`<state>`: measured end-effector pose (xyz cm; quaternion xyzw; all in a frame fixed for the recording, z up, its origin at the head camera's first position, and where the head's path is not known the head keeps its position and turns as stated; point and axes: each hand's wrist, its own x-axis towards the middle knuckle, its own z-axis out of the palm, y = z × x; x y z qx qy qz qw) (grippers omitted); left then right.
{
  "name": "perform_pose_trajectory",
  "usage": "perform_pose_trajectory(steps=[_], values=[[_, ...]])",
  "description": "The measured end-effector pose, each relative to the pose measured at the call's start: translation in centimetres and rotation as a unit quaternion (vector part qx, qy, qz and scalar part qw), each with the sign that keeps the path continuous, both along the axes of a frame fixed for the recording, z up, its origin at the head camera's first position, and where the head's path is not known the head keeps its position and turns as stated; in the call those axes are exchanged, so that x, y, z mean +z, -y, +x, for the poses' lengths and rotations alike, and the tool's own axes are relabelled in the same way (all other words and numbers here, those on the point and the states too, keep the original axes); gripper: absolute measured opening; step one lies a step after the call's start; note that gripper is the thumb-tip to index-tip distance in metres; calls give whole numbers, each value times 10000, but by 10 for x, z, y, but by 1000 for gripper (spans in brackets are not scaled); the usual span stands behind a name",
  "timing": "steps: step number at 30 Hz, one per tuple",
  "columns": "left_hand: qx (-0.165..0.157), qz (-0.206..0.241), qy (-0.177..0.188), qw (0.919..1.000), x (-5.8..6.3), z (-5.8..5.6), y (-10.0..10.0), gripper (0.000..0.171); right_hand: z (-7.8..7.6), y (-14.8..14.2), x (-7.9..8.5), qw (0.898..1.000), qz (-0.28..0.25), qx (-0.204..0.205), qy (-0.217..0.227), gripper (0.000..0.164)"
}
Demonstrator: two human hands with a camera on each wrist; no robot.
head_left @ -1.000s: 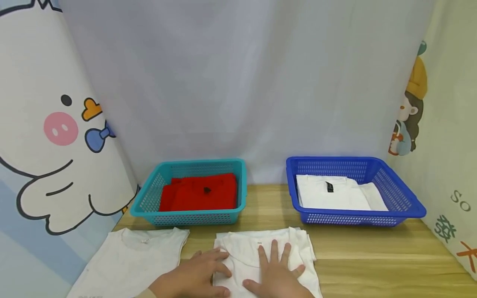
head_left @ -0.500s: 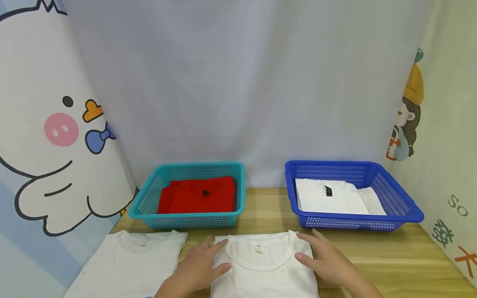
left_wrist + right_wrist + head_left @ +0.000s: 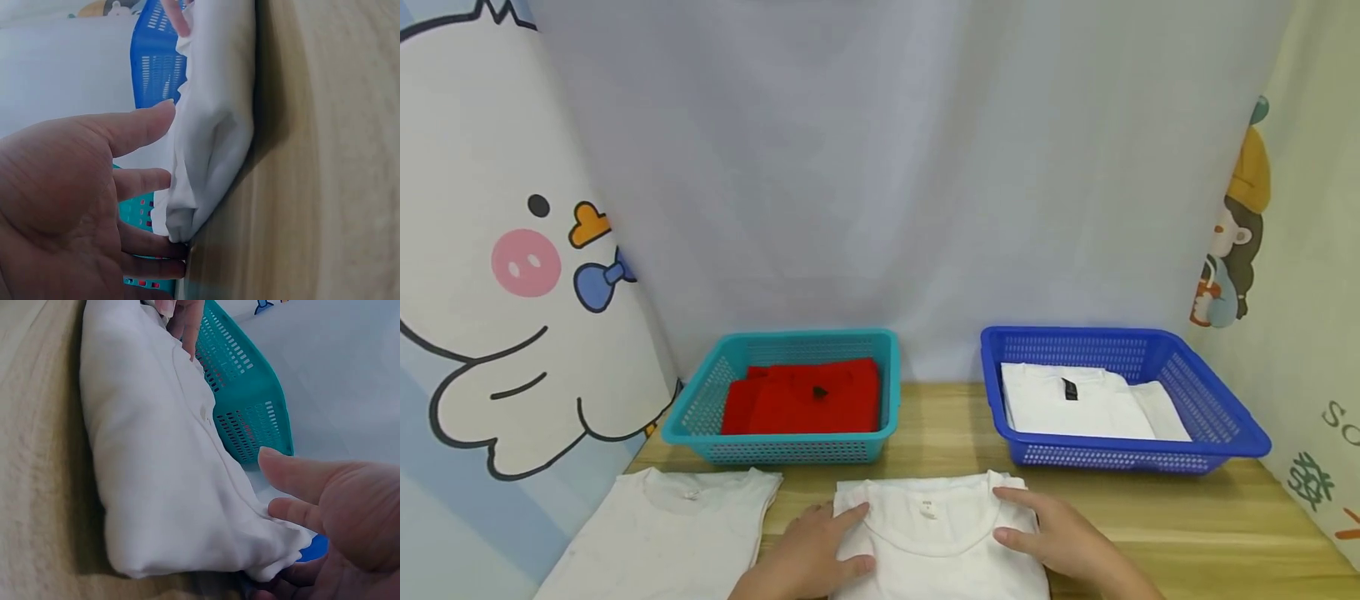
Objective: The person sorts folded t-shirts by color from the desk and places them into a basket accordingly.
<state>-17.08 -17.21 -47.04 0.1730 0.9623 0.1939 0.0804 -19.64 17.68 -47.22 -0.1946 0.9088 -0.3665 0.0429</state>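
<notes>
A folded white T-shirt (image 3: 940, 542) lies at the front middle of the table, its round neckline and small label facing up. At its left edge is my left hand (image 3: 816, 546), fingers extended; the index fingertip reaches onto the shirt by the collar. In the left wrist view the other fingertips touch the shirt's folded side (image 3: 215, 147), and the thumb hovers over the top. My right hand (image 3: 1056, 537) is at the right edge, index finger and thumb extended over the shoulder. Its lower fingers, partly hidden in the right wrist view, go down beside the shirt's corner (image 3: 275, 550).
Another folded white T-shirt (image 3: 662, 533) lies to the left. Behind stand a teal basket (image 3: 790, 450) holding folded red clothing (image 3: 812, 404) and, to the right, a blue basket (image 3: 1112, 446) with folded white clothing (image 3: 1075, 400). A pale curtain (image 3: 850, 167) hangs at the back.
The hands were pressing flat on the shirt's top; they have moved apart to its left and right edges. The neckline and label now show, and the collar area looks smoother.
</notes>
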Motion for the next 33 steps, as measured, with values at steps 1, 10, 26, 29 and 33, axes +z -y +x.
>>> perform_pose_trajectory(steps=[1, 10, 26, 29, 33], values=[[19, 12, 12, 10000, 0, 0, -1, 68, -1, 0, -2, 10000, -61, 23, 17, 57], [346, 1468, 251, 9882, -2, -7, -10, 57, -4, 1, -5, 9961, -504, -113, 712, 48], [975, 2813, 1166, 9475, -9, -14, -8, 50, -7, 1, -13, 9730, -1497, 20, 1756, 47], [1002, 2898, 1114, 9453, -7, -13, -8, 49, -7, 0, -11, 9693, -1606, 118, 1858, 50], [973, 3036, 933, 9432, 0, -10, -6, 49, -7, -5, -7, 9585, -1994, 522, 1972, 52]])
